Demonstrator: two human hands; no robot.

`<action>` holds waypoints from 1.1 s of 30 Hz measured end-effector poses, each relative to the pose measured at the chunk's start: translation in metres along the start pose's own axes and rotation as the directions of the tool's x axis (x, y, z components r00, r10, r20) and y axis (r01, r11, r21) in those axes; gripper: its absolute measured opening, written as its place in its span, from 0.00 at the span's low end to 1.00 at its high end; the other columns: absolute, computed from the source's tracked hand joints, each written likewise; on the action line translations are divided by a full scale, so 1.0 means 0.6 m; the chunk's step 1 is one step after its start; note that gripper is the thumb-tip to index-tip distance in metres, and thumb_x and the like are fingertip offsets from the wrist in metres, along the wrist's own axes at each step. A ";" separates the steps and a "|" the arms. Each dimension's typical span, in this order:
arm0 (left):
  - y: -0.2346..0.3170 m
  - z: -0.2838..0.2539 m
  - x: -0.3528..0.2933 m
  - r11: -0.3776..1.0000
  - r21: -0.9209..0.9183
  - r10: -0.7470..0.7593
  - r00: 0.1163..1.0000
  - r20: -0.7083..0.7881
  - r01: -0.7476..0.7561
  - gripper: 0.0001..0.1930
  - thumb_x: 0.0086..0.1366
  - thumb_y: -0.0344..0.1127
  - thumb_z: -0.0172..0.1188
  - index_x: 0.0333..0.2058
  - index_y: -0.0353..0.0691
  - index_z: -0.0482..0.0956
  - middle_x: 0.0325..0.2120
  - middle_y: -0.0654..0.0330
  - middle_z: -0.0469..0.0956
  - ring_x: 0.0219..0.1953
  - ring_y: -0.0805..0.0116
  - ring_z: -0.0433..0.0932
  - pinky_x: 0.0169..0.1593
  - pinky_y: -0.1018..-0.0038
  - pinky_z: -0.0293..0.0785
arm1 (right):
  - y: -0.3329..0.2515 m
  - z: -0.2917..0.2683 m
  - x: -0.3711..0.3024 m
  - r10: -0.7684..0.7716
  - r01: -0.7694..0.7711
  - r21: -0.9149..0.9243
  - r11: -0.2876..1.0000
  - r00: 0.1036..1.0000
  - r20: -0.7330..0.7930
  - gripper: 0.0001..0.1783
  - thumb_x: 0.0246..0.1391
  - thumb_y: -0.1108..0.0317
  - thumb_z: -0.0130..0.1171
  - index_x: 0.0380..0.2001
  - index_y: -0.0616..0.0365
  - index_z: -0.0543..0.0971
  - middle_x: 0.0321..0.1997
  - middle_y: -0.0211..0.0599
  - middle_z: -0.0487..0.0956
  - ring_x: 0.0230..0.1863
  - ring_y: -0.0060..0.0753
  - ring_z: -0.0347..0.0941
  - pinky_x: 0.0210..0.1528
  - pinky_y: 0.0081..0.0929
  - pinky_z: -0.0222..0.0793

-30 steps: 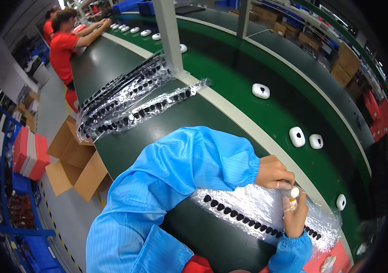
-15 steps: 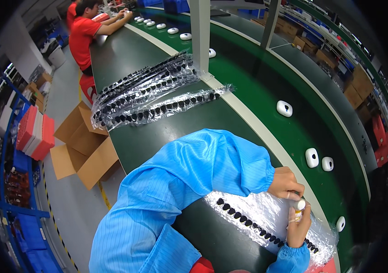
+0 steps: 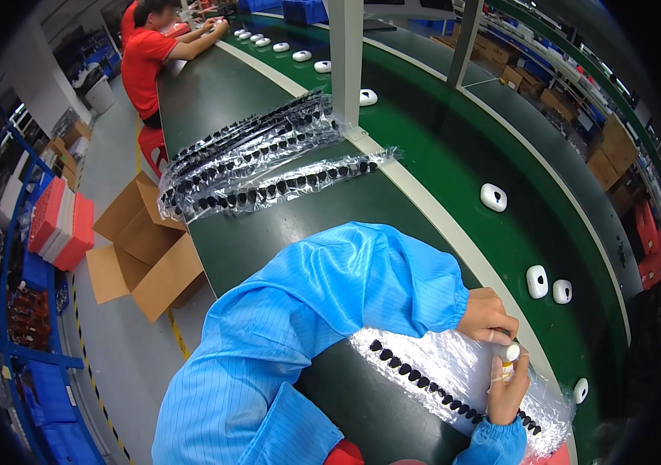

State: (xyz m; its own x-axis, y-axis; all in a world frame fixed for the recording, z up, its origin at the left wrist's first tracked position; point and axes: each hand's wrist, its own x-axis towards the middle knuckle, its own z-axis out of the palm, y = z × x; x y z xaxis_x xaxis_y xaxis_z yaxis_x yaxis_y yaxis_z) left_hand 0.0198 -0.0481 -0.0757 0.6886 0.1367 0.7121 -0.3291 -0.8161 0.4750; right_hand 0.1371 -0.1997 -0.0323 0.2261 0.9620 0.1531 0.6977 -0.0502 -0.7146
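My right hand (image 3: 507, 394) is closed round a small white rounded piece (image 3: 510, 353) with a bit of yellow showing below it. My left hand (image 3: 488, 316) comes in just above, fingers curled and fingertips close together at the piece's upper edge. Whatever those fingertips pinch is hidden. Pale covers seem to sit on some fingertips. Beneath both hands lies a silvery plastic sheet (image 3: 439, 358) bearing a row of small black pads (image 3: 414, 375). Part of that row is covered by my right hand.
White rounded cases (image 3: 493, 197) with dark marks sit on the green conveyor belt (image 3: 454, 147). Bagged strips of black pads (image 3: 268, 147) lie on the dark table (image 3: 284, 225). An open cardboard box (image 3: 144, 256) stands left. Beyond a post (image 3: 346, 62), a co-worker in red (image 3: 144, 70) works.
The white cases on the belt have shifted slightly right and nearer. My hands stay almost in place, with the white piece still in my right hand.
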 end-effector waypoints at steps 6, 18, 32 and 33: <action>0.003 -0.002 0.000 1.000 -0.014 -0.016 1.000 0.005 0.016 0.07 0.54 0.38 0.55 0.29 0.42 0.72 0.15 0.57 0.75 0.19 0.57 0.74 0.22 0.66 0.69 | -0.003 -0.001 -0.001 0.030 -0.030 -0.017 0.999 0.999 0.014 0.16 0.49 0.73 0.51 0.42 0.64 0.65 0.30 0.50 0.74 0.33 0.40 0.74 0.35 0.28 0.66; 0.003 -0.001 -0.001 1.000 -0.017 -0.001 1.000 -0.020 0.000 0.06 0.54 0.36 0.56 0.28 0.42 0.72 0.16 0.58 0.75 0.18 0.58 0.74 0.22 0.67 0.68 | 0.002 0.002 -0.002 0.022 -0.021 -0.019 1.000 1.000 0.007 0.16 0.50 0.73 0.50 0.43 0.65 0.65 0.31 0.43 0.73 0.31 0.28 0.68 0.34 0.23 0.64; 0.002 0.001 -0.001 1.000 -0.001 0.012 0.999 -0.030 -0.012 0.05 0.53 0.35 0.57 0.28 0.42 0.72 0.15 0.59 0.74 0.18 0.59 0.74 0.22 0.67 0.68 | -0.001 0.001 -0.002 0.015 -0.015 0.001 1.000 1.000 0.015 0.14 0.50 0.73 0.50 0.42 0.64 0.65 0.31 0.43 0.73 0.32 0.28 0.69 0.35 0.23 0.64; 0.003 0.001 -0.001 1.000 -0.003 0.008 1.000 -0.029 -0.009 0.05 0.53 0.35 0.57 0.28 0.42 0.72 0.16 0.59 0.74 0.18 0.59 0.74 0.22 0.67 0.68 | -0.001 0.001 -0.002 0.012 -0.012 -0.001 1.000 1.000 0.015 0.14 0.50 0.73 0.50 0.42 0.64 0.65 0.31 0.43 0.73 0.33 0.28 0.69 0.35 0.23 0.64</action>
State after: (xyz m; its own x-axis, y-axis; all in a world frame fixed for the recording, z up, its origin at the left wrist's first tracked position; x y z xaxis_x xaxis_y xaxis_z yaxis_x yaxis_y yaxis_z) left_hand 0.0193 -0.0497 -0.0753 0.6666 0.1461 0.7309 -0.3370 -0.8155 0.4704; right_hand 0.1363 -0.2005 -0.0326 0.2245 0.9652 0.1339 0.6953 -0.0624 -0.7160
